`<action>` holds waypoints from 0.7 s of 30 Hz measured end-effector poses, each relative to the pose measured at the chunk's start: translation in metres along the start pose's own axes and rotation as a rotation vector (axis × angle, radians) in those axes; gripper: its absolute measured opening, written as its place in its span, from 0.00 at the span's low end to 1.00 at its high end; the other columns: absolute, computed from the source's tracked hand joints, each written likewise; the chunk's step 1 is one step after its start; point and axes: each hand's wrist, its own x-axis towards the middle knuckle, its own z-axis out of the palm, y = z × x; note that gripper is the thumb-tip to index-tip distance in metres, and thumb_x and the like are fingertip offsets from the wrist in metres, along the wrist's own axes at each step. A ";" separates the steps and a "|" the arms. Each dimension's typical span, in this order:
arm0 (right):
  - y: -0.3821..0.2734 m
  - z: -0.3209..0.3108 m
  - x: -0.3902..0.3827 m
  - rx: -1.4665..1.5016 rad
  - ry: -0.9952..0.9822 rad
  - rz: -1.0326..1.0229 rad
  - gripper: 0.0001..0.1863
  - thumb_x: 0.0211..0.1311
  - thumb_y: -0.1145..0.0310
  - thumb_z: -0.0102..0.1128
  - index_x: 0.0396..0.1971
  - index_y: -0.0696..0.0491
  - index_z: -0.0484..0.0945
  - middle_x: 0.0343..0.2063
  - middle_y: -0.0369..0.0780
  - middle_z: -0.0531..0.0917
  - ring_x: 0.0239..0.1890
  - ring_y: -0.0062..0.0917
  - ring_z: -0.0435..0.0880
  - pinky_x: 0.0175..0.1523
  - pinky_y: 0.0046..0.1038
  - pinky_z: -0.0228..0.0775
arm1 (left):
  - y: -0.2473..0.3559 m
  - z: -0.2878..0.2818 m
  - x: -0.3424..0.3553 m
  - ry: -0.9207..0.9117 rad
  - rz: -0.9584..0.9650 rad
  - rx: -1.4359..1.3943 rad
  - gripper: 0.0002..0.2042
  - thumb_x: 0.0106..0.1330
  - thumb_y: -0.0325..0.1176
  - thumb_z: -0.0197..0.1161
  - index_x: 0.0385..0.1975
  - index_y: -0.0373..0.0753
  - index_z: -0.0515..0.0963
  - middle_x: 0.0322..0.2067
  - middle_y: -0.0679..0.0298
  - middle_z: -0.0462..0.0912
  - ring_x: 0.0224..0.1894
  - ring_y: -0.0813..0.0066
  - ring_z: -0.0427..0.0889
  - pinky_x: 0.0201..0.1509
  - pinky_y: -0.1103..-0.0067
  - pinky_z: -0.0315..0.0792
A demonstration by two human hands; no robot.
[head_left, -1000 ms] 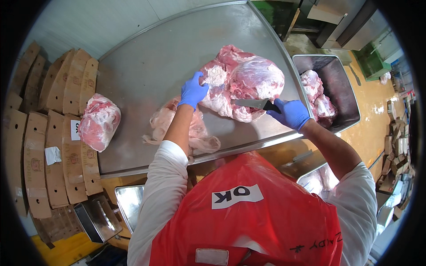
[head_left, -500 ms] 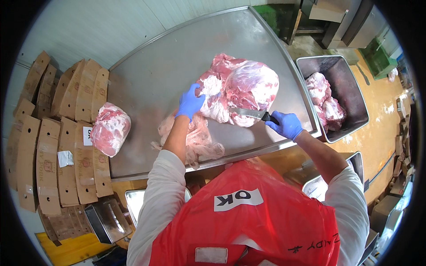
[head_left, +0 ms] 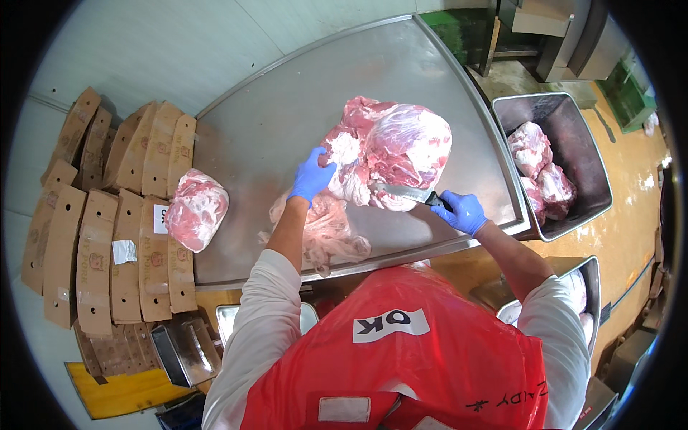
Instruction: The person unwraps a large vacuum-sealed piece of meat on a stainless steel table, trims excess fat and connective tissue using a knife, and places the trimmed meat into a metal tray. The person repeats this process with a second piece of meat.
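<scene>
Blue gloves cover both hands in the head view. Near the middle of the tabletop lies the big joint, its rounded mass to the right and a fatty flap spread to the left. The left hand grasps that flap's left edge between fingers and thumb. The right hand is wrapped around the handle of a knife, whose blade points left across the joint's near side; how deep the edge sits cannot be told.

Cutting looks partway: the flap is laid out, while the rounded part appears whole and joined to it. A loose clear bag lies crumpled on the near side, just by the left forearm. Well apart at the far left of the steel, a second joint rests untouched beside the boxes, so it seems left to be worked. To the right, beside the tabletop, a metal bin holds several pieces; whether these are finished is unclear.
</scene>
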 end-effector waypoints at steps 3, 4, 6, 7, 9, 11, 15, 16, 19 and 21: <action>0.007 0.005 -0.002 0.022 0.004 0.001 0.21 0.67 0.44 0.62 0.39 0.49 0.76 0.23 0.45 0.84 0.25 0.45 0.84 0.29 0.42 0.76 | 0.003 -0.001 -0.003 -0.009 -0.010 -0.009 0.31 0.60 0.50 0.68 0.63 0.46 0.72 0.43 0.50 0.87 0.50 0.51 0.86 0.58 0.64 0.76; 0.009 0.006 -0.002 0.027 0.009 -0.001 0.22 0.67 0.44 0.62 0.39 0.49 0.76 0.22 0.45 0.84 0.25 0.45 0.84 0.29 0.42 0.76 | 0.005 -0.001 -0.004 -0.015 -0.016 -0.007 0.31 0.60 0.50 0.68 0.63 0.46 0.72 0.44 0.49 0.87 0.50 0.50 0.85 0.58 0.63 0.76; 0.013 0.008 -0.002 0.038 0.019 -0.007 0.22 0.67 0.44 0.62 0.39 0.50 0.77 0.22 0.46 0.84 0.24 0.45 0.84 0.29 0.42 0.76 | 0.010 -0.003 -0.006 -0.027 -0.035 0.013 0.32 0.60 0.52 0.69 0.63 0.46 0.72 0.47 0.48 0.86 0.52 0.50 0.85 0.59 0.63 0.76; 0.014 0.010 -0.002 0.050 0.030 -0.008 0.22 0.67 0.44 0.62 0.39 0.50 0.77 0.22 0.46 0.84 0.24 0.45 0.84 0.29 0.42 0.76 | 0.013 -0.004 -0.007 -0.032 -0.047 0.030 0.33 0.60 0.53 0.69 0.63 0.45 0.72 0.49 0.47 0.86 0.54 0.49 0.84 0.60 0.63 0.76; 0.014 0.015 -0.004 0.072 0.052 -0.011 0.22 0.67 0.44 0.62 0.38 0.50 0.77 0.22 0.46 0.84 0.24 0.45 0.84 0.29 0.42 0.76 | 0.019 -0.007 -0.008 -0.047 -0.053 0.017 0.37 0.59 0.56 0.70 0.66 0.43 0.70 0.53 0.46 0.84 0.57 0.49 0.82 0.62 0.64 0.75; 0.014 0.017 -0.005 0.059 0.055 -0.014 0.22 0.67 0.44 0.63 0.38 0.49 0.77 0.22 0.46 0.84 0.25 0.45 0.84 0.29 0.42 0.76 | 0.029 -0.010 -0.014 -0.069 -0.042 -0.047 0.46 0.57 0.62 0.70 0.70 0.39 0.65 0.57 0.45 0.81 0.61 0.47 0.80 0.65 0.64 0.73; 0.022 0.016 -0.008 0.098 0.044 -0.006 0.21 0.67 0.44 0.63 0.40 0.49 0.77 0.23 0.46 0.84 0.25 0.45 0.85 0.29 0.42 0.76 | 0.086 -0.012 -0.026 -0.192 -0.149 0.236 0.66 0.49 0.74 0.69 0.74 0.23 0.49 0.67 0.35 0.67 0.70 0.44 0.70 0.72 0.64 0.67; 0.021 0.016 -0.007 0.098 0.045 -0.010 0.22 0.67 0.44 0.63 0.40 0.49 0.77 0.23 0.46 0.84 0.25 0.45 0.85 0.29 0.42 0.76 | 0.084 -0.007 -0.027 -0.187 -0.120 0.279 0.68 0.48 0.75 0.68 0.73 0.20 0.47 0.69 0.33 0.64 0.71 0.43 0.67 0.73 0.64 0.65; 0.019 0.017 -0.007 0.101 0.058 -0.019 0.22 0.67 0.44 0.63 0.40 0.49 0.78 0.23 0.46 0.84 0.25 0.46 0.85 0.29 0.42 0.77 | 0.079 -0.001 -0.028 -0.201 -0.084 0.328 0.72 0.47 0.78 0.66 0.73 0.17 0.42 0.71 0.29 0.56 0.74 0.41 0.62 0.75 0.64 0.62; 0.021 0.018 -0.007 0.109 0.080 -0.022 0.21 0.67 0.44 0.63 0.40 0.49 0.78 0.23 0.46 0.84 0.25 0.46 0.85 0.30 0.42 0.77 | 0.081 0.000 -0.026 -0.215 -0.111 0.319 0.72 0.48 0.78 0.65 0.73 0.17 0.40 0.72 0.29 0.54 0.74 0.41 0.62 0.75 0.64 0.62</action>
